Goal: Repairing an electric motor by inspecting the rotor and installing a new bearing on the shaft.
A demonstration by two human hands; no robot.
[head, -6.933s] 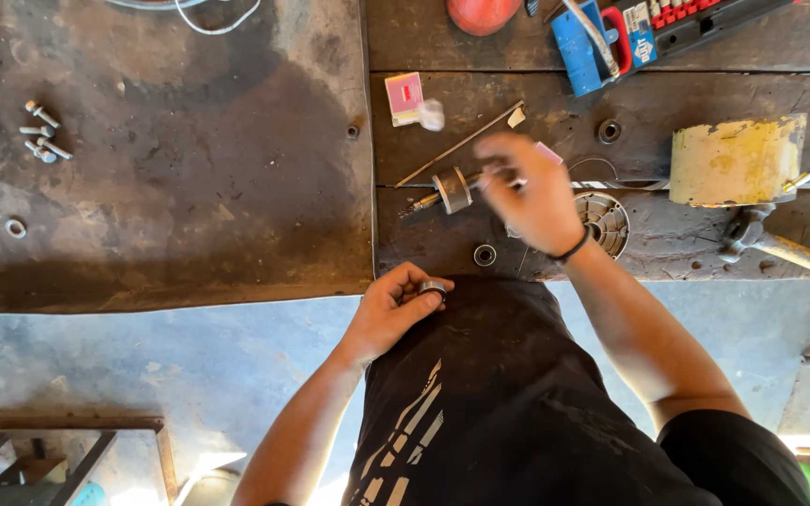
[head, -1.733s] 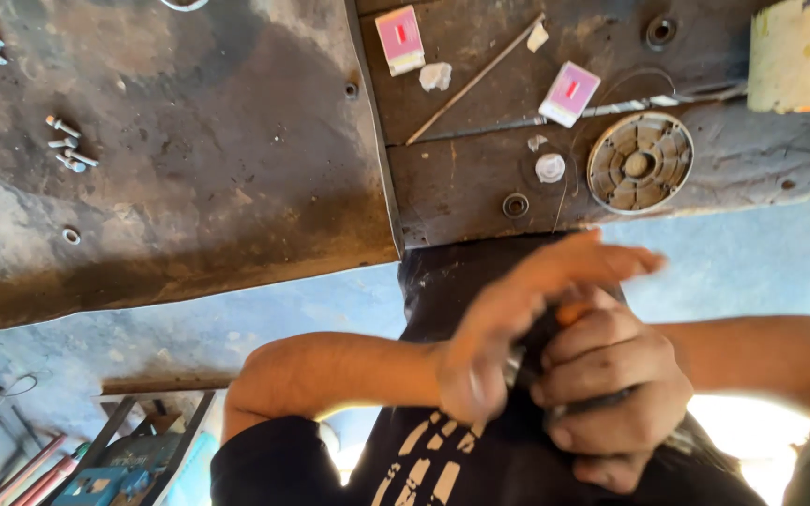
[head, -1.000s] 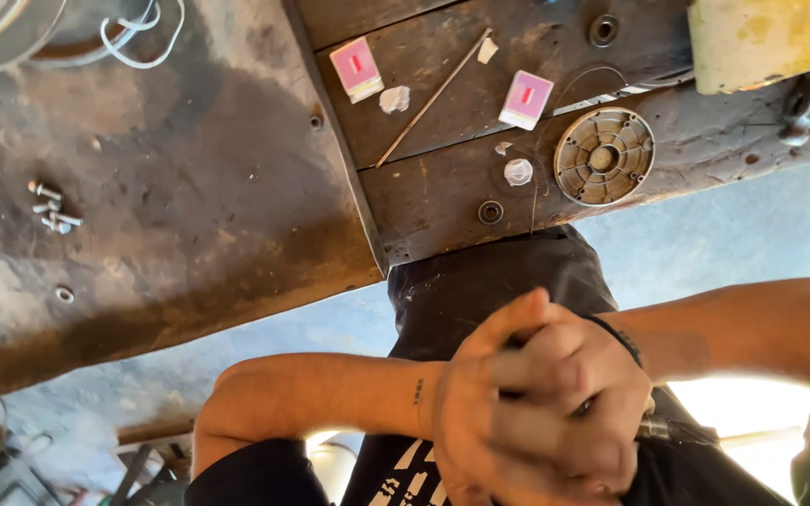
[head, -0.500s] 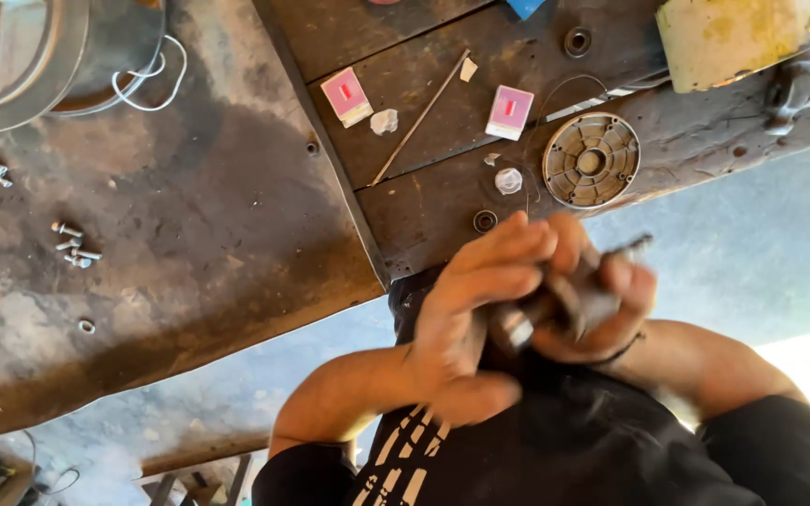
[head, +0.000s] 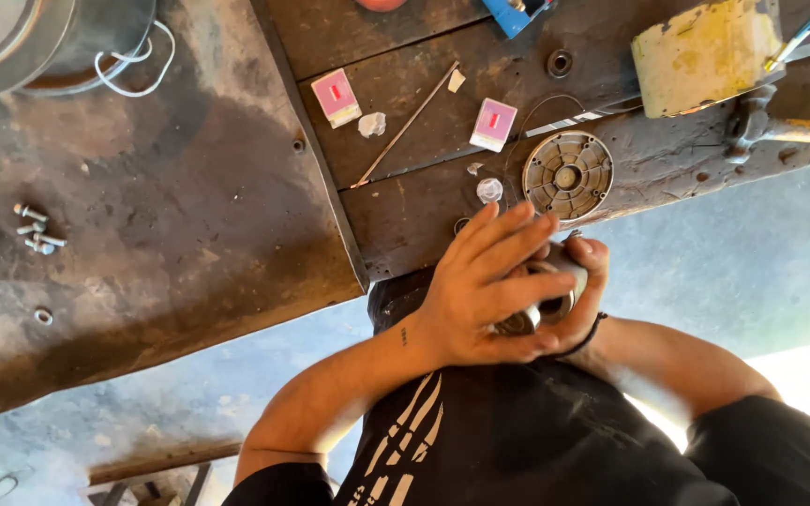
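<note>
Two small pink-and-white packets (head: pixel 335 96) (head: pixel 494 124) — flat (squarish) — on the workbench (head: pixel 189 215).

Both hands met just off the worktop's near edge.

The left hand (head: pixel 480 290) lay over a metal part (head: pixel 541 305) cupped in the right hand (head: pixel 578 295). On the worktop (head: pixel 189 234) beyond them sat a round plate (head: pixel 568 175), with two small boxes (head: pixel 335 97) (head: pixel 493 125) behind it and a thin rod (head: pixel 405 125) lying between them. Loose bolts (head: pixel 35 230) lay far to the left.
</note>
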